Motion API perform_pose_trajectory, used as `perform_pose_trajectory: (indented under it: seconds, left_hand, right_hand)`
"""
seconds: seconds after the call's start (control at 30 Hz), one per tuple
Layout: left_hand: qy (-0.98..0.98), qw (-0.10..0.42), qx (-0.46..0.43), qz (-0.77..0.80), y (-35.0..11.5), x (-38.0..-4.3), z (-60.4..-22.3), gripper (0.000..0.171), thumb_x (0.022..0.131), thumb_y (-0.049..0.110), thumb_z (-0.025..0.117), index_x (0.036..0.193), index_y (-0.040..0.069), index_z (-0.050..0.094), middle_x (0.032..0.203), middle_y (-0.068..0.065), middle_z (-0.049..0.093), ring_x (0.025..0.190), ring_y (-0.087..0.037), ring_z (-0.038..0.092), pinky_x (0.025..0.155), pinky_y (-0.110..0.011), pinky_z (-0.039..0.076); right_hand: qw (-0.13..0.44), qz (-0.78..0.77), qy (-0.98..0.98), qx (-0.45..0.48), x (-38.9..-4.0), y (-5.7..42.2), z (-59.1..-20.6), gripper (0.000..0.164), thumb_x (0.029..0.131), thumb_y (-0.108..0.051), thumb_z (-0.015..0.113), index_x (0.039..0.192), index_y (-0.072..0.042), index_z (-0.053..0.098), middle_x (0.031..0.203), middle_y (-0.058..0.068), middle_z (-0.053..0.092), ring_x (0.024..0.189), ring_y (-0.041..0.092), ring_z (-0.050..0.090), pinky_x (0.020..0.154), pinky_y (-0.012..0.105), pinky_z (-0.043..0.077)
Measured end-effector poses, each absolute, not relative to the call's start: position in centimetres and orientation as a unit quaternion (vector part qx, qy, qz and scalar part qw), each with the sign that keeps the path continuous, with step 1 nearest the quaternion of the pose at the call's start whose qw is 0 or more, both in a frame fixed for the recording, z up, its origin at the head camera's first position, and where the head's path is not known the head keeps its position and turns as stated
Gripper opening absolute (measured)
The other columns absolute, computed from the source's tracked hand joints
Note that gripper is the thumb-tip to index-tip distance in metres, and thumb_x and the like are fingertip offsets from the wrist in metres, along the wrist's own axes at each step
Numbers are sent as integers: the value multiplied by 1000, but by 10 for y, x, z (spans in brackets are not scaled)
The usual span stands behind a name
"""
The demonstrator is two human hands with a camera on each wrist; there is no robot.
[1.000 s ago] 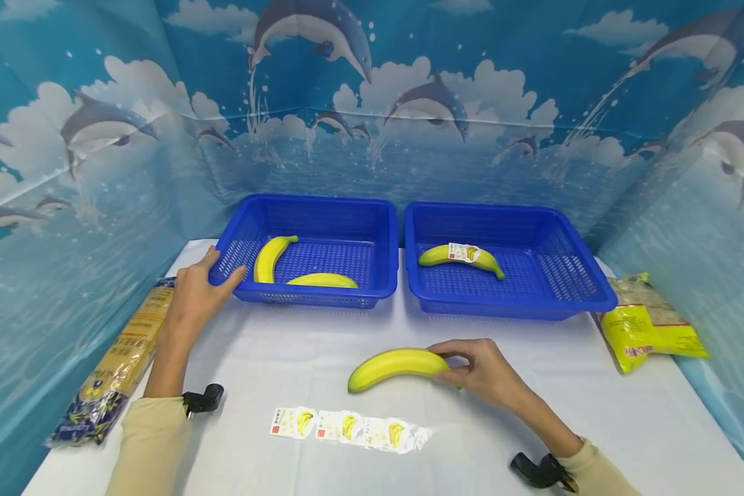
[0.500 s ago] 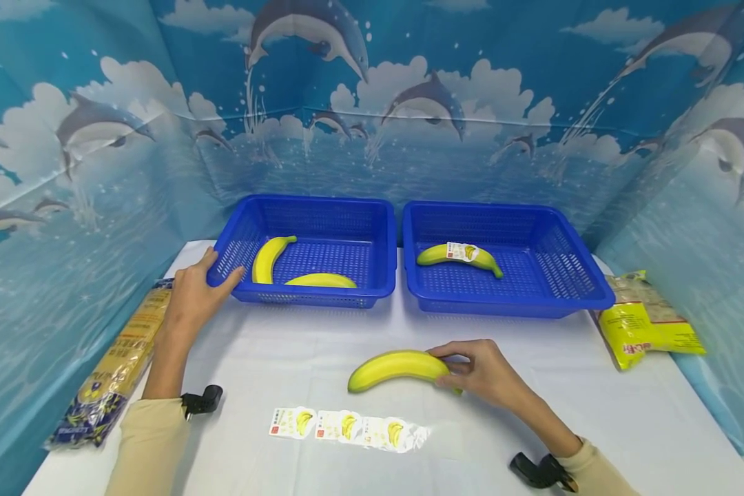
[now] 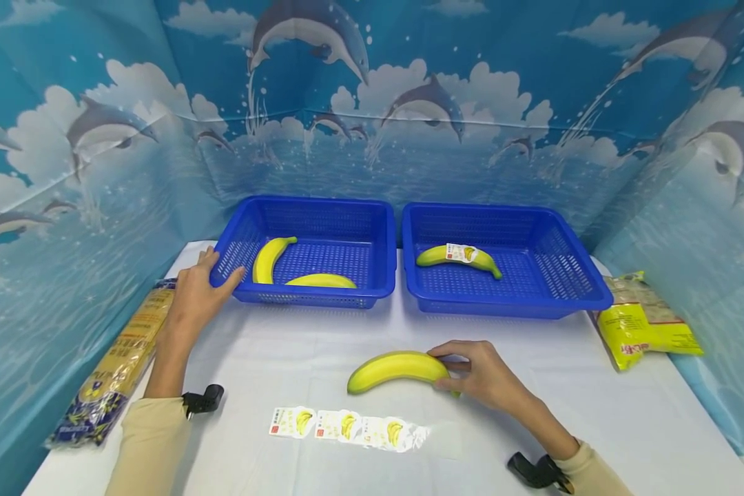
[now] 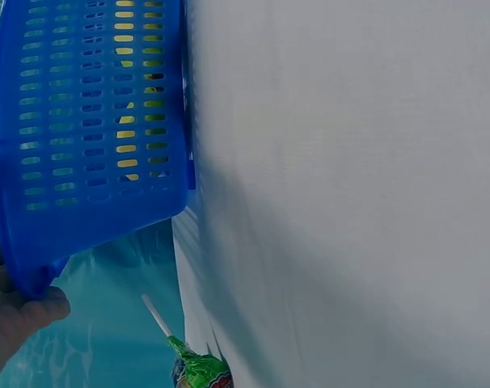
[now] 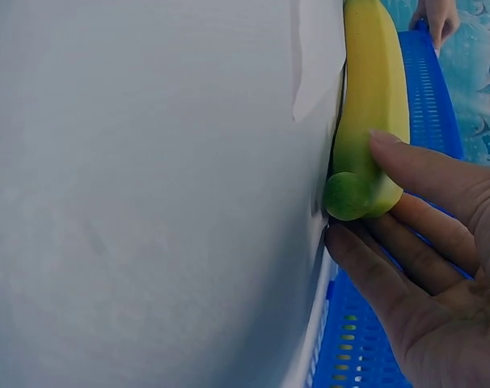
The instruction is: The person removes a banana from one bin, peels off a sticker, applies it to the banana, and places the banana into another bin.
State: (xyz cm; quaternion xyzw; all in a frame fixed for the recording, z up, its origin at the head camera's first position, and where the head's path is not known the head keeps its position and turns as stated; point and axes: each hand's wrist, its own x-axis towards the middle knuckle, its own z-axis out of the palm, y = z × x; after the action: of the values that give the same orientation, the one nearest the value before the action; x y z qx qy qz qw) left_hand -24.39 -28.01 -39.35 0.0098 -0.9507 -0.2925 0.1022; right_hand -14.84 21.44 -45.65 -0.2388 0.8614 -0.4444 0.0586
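Left hand [image 3: 197, 293] grips perforated blue plastic basket [image 3: 313, 295]; right hand [image 3: 485, 375] pinches smooth, curved banana [image 3: 397, 367].

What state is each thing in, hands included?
left hand, gripping left basket by its rim
right hand, pinching front banana
front banana, pinched at one end, no sticker showing
left basket, holding two bananas, no stickers showing
right basket, holding one stickered banana
stickers, three lying in a row
long packet, lying flat
yellow bag, partly hidden by right basket
lollipop, looks wrapped
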Motion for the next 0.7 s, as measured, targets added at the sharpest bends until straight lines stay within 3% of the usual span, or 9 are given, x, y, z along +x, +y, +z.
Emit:
perform_pose_trajectory:
  seconds: [0.4,0.5,0.7]
  left_hand:
    - [-948,127,-51,-288,-262,-237,-386,74,109,36,65,157,-15,40,169,-33,27,162,-48,15,129,-72,9]
    - [-943,150,-78,-286,-251,-233,-383,70,106,28,71,154,-15,45,168,-32,31,161,-48,19,130,-69,9]
    - [-919,203,-164,-296,-224,-221,-383,64,97,15,82,149,-10,55,161,-28,47,155,-46,37,131,-63,22]
  right_hand:
    - [59,-444,858,-253,-148,216,-457,50,80,3,93,127,1,75,126,14,76,120,38,72,97,31,62]
    - [61,-447,856,-254,-148,216,-457,51,80,3,93,127,1,74,127,15,76,120,38,71,98,31,62]
    - [64,-453,852,-254,-148,217,-456,50,82,2,91,129,1,74,129,16,75,121,39,71,98,32,62]
